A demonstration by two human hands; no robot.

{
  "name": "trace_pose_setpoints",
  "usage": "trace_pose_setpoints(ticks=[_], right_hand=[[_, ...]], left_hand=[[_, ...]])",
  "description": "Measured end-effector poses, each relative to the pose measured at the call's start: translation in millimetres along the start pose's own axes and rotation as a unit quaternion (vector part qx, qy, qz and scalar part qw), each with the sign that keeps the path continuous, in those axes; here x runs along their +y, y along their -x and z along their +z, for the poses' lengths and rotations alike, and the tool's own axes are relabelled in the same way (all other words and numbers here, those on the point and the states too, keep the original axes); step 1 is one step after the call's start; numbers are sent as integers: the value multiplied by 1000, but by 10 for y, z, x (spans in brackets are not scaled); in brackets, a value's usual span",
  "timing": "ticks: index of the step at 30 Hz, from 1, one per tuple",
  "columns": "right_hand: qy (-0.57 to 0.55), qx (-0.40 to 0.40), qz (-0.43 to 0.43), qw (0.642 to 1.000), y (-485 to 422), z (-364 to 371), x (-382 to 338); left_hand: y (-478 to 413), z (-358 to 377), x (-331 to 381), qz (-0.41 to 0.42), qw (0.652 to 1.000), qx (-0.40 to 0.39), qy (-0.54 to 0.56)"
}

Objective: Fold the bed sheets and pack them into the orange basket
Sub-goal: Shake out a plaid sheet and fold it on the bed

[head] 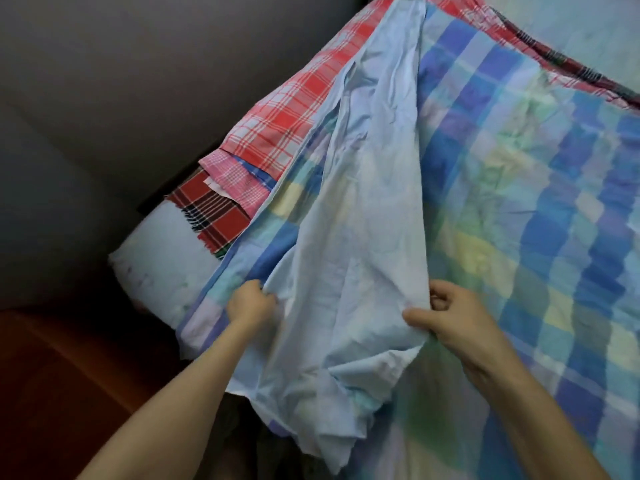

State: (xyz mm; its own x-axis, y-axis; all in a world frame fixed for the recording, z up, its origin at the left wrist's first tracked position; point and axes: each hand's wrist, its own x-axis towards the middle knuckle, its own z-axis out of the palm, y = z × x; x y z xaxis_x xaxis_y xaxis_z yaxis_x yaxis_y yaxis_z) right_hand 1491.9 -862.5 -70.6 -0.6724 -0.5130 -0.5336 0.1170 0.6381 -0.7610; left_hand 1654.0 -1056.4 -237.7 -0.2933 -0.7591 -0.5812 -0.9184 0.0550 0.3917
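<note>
- Left of the checked sheet (519,209): grey wall (104,81) and red-brown floor (52,375). No orange basket is in view (its place cannot be told).
- Along the checked sheet's left border: a bare white mattress end (156,268). Above it lie a dark red tartan cloth (214,216), a pink check cloth (232,174) and a red-and-white plaid sheet (280,126). All three lie loose and overlapping, partly under the checked sheet, and none looks folded.
- Left hand (251,303): over the checked sheet's near-left corner, fingers curled tight round the left edge of the pale blue sheet.
- Pale blue sheet (363,220): the item in work.
  - It is held up above the checked sheet as a long creased band, running from the far edge down to the hands.
  - Its lower end hangs bunched past the checked sheet's near edge.
- Right hand (453,317): above the checked sheet's near middle, thumb and fingers pinching the pale blue sheet's right edge.
- Checked sheet itself: spread open and unfolded. A dark plaid edge (554,60) shows beyond its far-right border.
- Judgement: early stage.
  - No finished fold is visible and nothing is seen packed.
  - Left to do: square up and fold the pale blue sheet, fold each of the others, then put all of them in the basket.
</note>
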Motion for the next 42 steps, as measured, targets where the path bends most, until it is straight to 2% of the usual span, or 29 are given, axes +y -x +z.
trace_pose_setpoints(ticks=[5,9,12,14,18,21,25,29,32,35,37,39,42], right_hand=[[127,-17,-73,989,203,584,-153],[185,-72,-92,976,287,1168,-321],[246,-104,-79,960,295,1546,-374],[261,-105,-73,957,282,1760,-402],[224,-88,-73,968,214,2144,-456],[237,-113,-24,965,93,2457,-307],[324,-166,4,931,45,2740,76],[452,-151,-9,879,174,2879,527],[511,-135,-27,849,312,2943,746],[519,-113,-42,846,361,3008,812],[514,-111,-20,850,379,3054,791],[483,-106,10,869,430,3078,700],[392,-117,-23,912,650,3161,480]], left_hand=[[148,-402,-424,-38,979,79,181],[239,-631,-656,-28,986,59,153],[210,-765,-800,-6,986,-37,163],[166,-860,-952,-1,980,-71,184],[126,-922,-1162,-8,968,-40,249],[66,-807,-1371,-41,973,-35,223],[26,-663,-1644,-64,978,-81,181],[19,-574,-1847,-57,983,-108,136],[24,-568,-1970,-59,980,-117,153],[24,-597,-2023,-67,972,-126,185],[42,-604,-2057,-69,966,-152,200],[75,-623,-2096,-81,956,-168,227],[87,-700,-2186,-100,931,-194,292]])
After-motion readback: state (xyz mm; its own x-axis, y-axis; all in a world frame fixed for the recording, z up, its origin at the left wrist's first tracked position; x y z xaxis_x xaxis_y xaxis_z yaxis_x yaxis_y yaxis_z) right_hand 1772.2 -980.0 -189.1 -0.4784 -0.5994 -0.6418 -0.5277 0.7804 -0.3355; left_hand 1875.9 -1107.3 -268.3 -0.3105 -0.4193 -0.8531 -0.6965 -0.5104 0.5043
